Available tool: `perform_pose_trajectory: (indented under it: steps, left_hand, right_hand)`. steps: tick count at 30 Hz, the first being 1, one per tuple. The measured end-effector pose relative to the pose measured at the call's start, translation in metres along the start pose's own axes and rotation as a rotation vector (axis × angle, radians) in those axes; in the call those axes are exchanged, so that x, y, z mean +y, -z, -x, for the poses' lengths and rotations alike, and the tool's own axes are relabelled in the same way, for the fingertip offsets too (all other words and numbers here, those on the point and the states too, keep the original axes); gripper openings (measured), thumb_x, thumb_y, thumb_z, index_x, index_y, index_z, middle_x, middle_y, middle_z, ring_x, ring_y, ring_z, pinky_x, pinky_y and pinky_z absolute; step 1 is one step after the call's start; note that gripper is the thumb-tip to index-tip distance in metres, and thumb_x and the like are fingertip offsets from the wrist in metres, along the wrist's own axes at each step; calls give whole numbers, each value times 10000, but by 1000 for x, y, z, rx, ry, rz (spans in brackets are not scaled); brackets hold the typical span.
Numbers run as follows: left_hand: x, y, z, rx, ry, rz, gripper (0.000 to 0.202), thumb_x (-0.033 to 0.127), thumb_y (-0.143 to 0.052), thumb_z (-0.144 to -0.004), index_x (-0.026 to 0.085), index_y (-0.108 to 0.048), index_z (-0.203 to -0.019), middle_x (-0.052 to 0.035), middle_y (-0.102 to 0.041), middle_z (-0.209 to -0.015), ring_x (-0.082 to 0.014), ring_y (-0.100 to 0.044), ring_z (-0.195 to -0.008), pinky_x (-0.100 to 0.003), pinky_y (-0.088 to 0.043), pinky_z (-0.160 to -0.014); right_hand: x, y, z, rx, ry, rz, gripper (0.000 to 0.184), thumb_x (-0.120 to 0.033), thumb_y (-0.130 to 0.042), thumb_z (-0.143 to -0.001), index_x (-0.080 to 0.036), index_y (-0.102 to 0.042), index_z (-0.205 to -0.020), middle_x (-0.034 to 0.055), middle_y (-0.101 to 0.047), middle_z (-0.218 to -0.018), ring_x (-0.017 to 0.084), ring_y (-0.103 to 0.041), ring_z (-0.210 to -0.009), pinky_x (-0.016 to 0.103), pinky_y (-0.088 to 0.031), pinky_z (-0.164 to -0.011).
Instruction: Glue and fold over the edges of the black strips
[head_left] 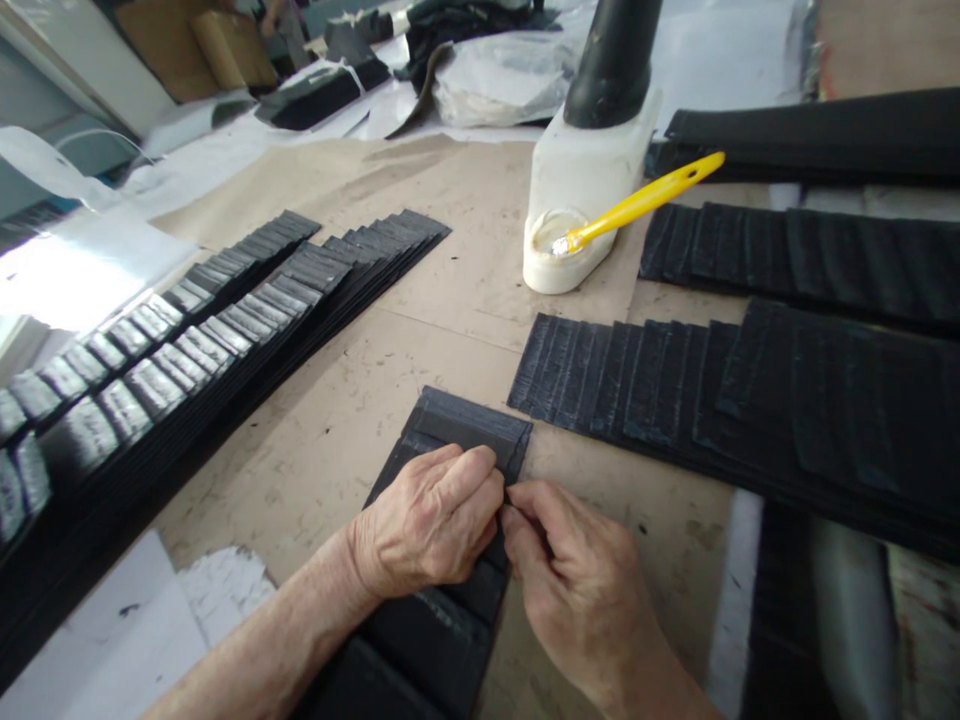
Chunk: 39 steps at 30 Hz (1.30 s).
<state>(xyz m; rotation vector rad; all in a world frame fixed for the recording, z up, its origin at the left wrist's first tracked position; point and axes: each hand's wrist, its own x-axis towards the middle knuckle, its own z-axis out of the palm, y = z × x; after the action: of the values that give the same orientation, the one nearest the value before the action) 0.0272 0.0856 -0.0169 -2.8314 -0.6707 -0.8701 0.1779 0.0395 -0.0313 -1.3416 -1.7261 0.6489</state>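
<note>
A person's left hand and right hand meet over a black stepped strip that lies at the near middle of the paper-covered table, running from the near edge away toward the centre. The left grip is clenched down on the strip, its fingers curled over the strip's right edge. The right grip is pinched, thumb and forefinger closed on that same edge, with its fingertips touching those of the left hand. Just beyond the strip's far end, to the right, a fanned bank of overlapping black pieces spreads toward the right edge, with a second row of black pieces farther back and a long black band behind that. At the far centre stands a white glue pot topped by a black cylinder. A yellow-handled brush rests with its head in the pot's round well and its handle pointing right. On the left, two long rows of shingled black pieces run diagonally from near left to far centre, their exposed ends shining with a wet, pale coat. White paper lies at the near left corner, and crumpled plastic sheeting sits at the far side.
</note>
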Motion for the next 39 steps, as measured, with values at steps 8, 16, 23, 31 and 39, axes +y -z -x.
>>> perform_pose_trajectory:
  steps: [8,16,23,31,39]
  left_hand:
    - [-5,11,-6,-172,340,343,173,99,-415,-841,95,-535,-966,-94,-590,-925,-134,-572,-844,-236,-499,-732]
    - [-24,17,-24,-452,787,835,194,254,-527,-857,142,-672,-796,-14,-629,-790,-110,-580,-753,-223,-445,-707]
    - [-29,13,-28,-478,902,940,118,216,-614,-776,140,-679,-714,-2,-616,-715,-114,-566,-700,-228,-430,-660]
    - [-17,13,-23,-358,747,803,145,172,-519,-821,125,-606,-716,-20,-581,-737,-106,-536,-679,-234,-424,-646]
    - [-6,10,-16,-291,574,671,113,135,-432,-838,130,-530,-782,-42,-523,-774,-124,-506,-741,-249,-430,-673]
  right_hand:
    - [2,-4,1,38,-1,61,175,-111,-441,-820,-168,-517,-674,-19,-512,-562,84,-523,-504,198,-361,-504]
    - [2,-5,3,60,62,98,176,-92,-427,-821,-166,-513,-686,-23,-496,-557,77,-504,-490,192,-357,-498]
    - [2,-7,4,67,42,93,169,-92,-430,-814,-156,-533,-697,-22,-505,-553,74,-500,-473,193,-355,-489]
    - [0,-4,3,73,31,91,182,-91,-416,-812,-160,-528,-686,-26,-506,-536,73,-506,-461,184,-362,-482]
    - [2,-5,3,64,-28,61,182,-118,-430,-806,-176,-527,-664,-13,-547,-557,89,-531,-485,195,-372,-490]
